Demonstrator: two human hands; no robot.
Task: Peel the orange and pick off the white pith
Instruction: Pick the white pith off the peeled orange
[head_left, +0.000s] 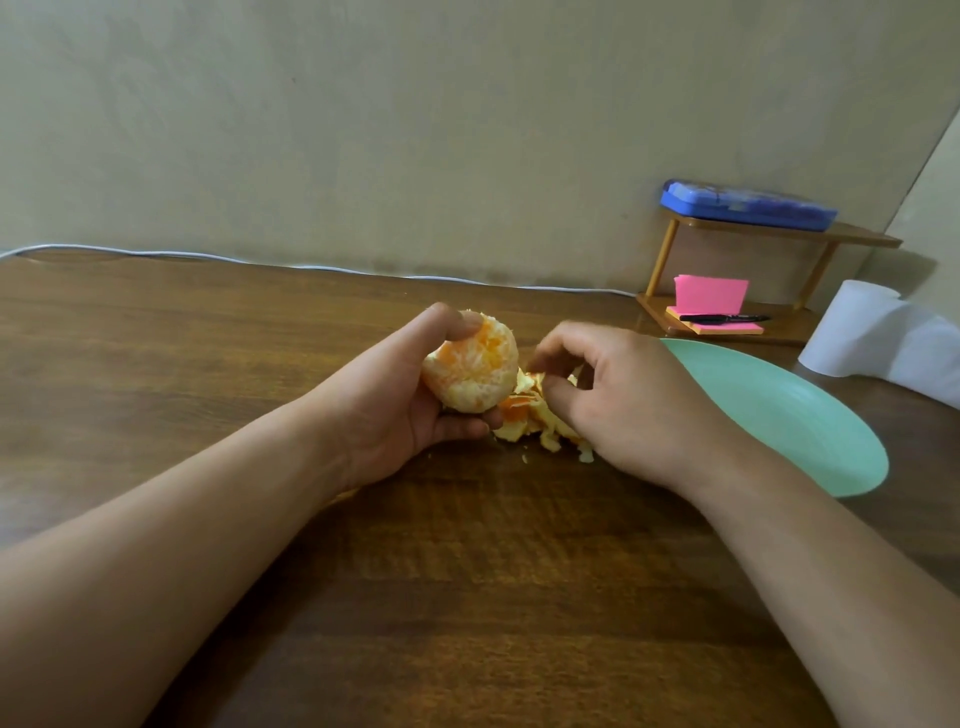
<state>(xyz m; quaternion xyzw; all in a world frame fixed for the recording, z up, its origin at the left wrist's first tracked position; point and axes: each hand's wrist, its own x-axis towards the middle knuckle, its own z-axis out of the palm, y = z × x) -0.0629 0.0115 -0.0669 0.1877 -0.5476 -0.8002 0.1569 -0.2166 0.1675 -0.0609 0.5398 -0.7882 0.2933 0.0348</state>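
Head view: the left hand (395, 400) sits at the centre of the frame above a dark brown wood-grain table (467, 597) and grips a round peeled orange (470, 371). The thumb lies over the top of the fruit and the other fingers curl beneath it. The peeled orange shows pale flesh with white pith over most of its facing surface, and deeper orange patches near the top.

The right hand (623, 400) is just right of centre, its back to the camera and its fingers curled. Thumb and forefinger tips are close together over a heap of orange-and-cream peel scraps (535, 415); whether they pinch a scrap cannot be determined. The heap lies on the table between the two hands, just beside the left fingertips.

A round mint-green plate (779, 410) lies right of the right hand, partly hidden by the wrist. In the upper right, a small two-tier wooden shelf (862, 238) stands against the beige wall (415, 130). A blue plastic case (748, 205) rests on its top tier; a pad of pink sticky notes (711, 296) and a black pen (724, 318) occupy the bottom tier. A white paper roll (857, 332) stands at the right edge, near the shelf. A thin white cable (311, 268) runs along the junction of table and wall
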